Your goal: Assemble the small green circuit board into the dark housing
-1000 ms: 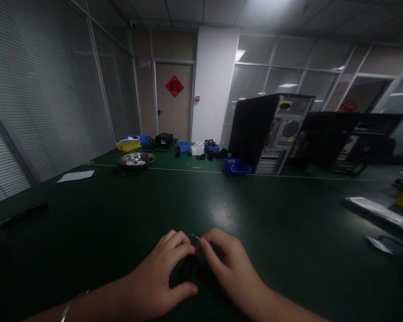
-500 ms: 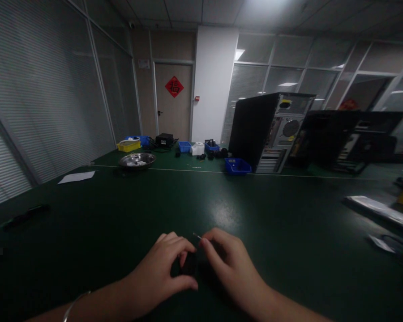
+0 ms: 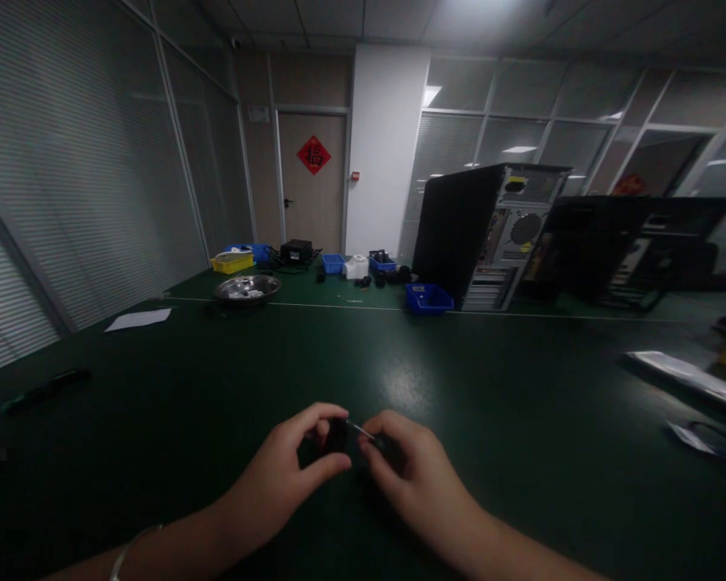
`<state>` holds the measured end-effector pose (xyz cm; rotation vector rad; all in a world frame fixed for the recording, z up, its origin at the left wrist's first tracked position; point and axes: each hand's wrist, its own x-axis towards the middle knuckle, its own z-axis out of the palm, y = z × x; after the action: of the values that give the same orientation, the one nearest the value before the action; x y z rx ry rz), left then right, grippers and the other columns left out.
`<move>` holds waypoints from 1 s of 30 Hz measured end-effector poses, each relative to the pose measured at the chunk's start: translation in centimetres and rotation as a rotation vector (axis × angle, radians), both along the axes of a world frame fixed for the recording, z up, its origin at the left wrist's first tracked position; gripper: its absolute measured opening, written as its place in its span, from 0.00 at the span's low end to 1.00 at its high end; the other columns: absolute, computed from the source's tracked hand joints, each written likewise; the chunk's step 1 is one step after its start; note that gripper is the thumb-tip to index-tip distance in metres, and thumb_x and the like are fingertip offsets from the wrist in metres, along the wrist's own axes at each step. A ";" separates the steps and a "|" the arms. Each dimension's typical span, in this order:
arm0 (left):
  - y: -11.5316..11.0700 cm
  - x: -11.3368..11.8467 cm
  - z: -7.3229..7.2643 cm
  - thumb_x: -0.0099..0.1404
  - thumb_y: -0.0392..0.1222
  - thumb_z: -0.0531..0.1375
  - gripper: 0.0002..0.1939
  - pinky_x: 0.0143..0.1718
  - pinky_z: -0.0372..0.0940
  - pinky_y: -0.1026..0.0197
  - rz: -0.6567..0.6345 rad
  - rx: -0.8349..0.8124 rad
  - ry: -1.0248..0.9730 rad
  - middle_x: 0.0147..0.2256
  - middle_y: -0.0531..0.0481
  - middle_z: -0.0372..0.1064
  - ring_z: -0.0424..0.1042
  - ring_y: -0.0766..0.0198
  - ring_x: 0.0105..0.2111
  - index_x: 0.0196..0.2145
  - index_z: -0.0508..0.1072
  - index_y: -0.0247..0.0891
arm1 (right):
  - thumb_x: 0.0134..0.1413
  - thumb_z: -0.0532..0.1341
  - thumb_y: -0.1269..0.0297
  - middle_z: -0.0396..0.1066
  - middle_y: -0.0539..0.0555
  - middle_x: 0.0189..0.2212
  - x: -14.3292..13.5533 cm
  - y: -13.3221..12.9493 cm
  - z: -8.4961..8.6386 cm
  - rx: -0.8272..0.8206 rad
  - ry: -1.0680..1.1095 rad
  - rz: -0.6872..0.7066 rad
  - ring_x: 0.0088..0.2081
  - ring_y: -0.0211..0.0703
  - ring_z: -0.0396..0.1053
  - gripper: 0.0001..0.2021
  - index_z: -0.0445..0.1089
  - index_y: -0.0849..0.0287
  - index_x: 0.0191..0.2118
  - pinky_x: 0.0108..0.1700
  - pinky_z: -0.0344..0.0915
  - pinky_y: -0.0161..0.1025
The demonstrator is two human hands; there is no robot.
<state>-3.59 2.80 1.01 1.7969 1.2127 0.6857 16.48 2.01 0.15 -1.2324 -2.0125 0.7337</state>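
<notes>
Near the front of the dark green table, my left hand [image 3: 290, 452] curls its thumb and fingers round a small black part [image 3: 337, 436], whose details are lost in the dark. Facing it, my right hand [image 3: 408, 460] pinches a thin metal-shafted tool [image 3: 360, 430]. The tool's bright shaft points up and left, with its tip at the black part; whether the two touch, I cannot tell. My right fingers hide most of the tool's dark rear end.
At left lie a dark pen-like tool [image 3: 45, 390] and white paper [image 3: 139, 319]. Farther back stand a metal bowl [image 3: 248, 290], a blue bin [image 3: 429, 299] and a black computer tower [image 3: 460, 234]. A flat pale-topped object [image 3: 690, 379] lies at right.
My left hand has lifted the black part up towards the tool's tip. More of the metal shaft now shows between my hands. My right hand has hardly moved.
</notes>
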 end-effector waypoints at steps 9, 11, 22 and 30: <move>0.5 0.2 -0.5 0.60 0.43 0.60 0.20 0.47 0.61 0.56 0.080 0.018 -0.151 0.39 0.51 0.68 0.68 0.58 0.42 0.51 0.67 0.44 | 0.47 0.56 0.78 0.68 0.52 0.39 0.1 -1.0 1.7 0.053 -0.223 0.257 0.38 0.40 0.66 0.13 0.66 0.57 0.39 0.39 0.62 0.34; 0.5 0.3 -0.2 0.60 0.43 0.60 0.20 0.47 0.61 0.55 0.090 0.010 -0.149 0.39 0.50 0.68 0.68 0.58 0.42 0.51 0.67 0.43 | 0.49 0.57 0.75 0.68 0.53 0.40 0.1 -1.1 1.6 0.059 -0.292 0.257 0.40 0.42 0.66 0.13 0.67 0.57 0.41 0.41 0.62 0.35; 0.3 0.1 -0.2 0.60 0.44 0.60 0.19 0.47 0.61 0.55 0.026 -0.019 -0.102 0.39 0.51 0.68 0.68 0.58 0.42 0.50 0.68 0.43 | 0.61 0.54 0.69 0.70 0.51 0.38 0.0 -0.2 -0.3 0.137 -0.313 0.244 0.38 0.39 0.67 0.10 0.69 0.54 0.45 0.39 0.61 0.33; 0.3 0.1 -0.2 0.61 0.43 0.60 0.19 0.47 0.60 0.55 0.027 -0.005 -0.093 0.38 0.51 0.67 0.67 0.59 0.42 0.50 0.68 0.42 | 0.61 0.54 0.72 0.72 0.52 0.37 -0.1 -0.4 0.0 0.188 -0.261 0.326 0.38 0.40 0.66 0.10 0.70 0.55 0.42 0.40 0.60 0.35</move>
<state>-3.50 3.13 0.80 1.7280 1.1773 0.7732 16.39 1.65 0.18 -0.9411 -2.4729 0.5360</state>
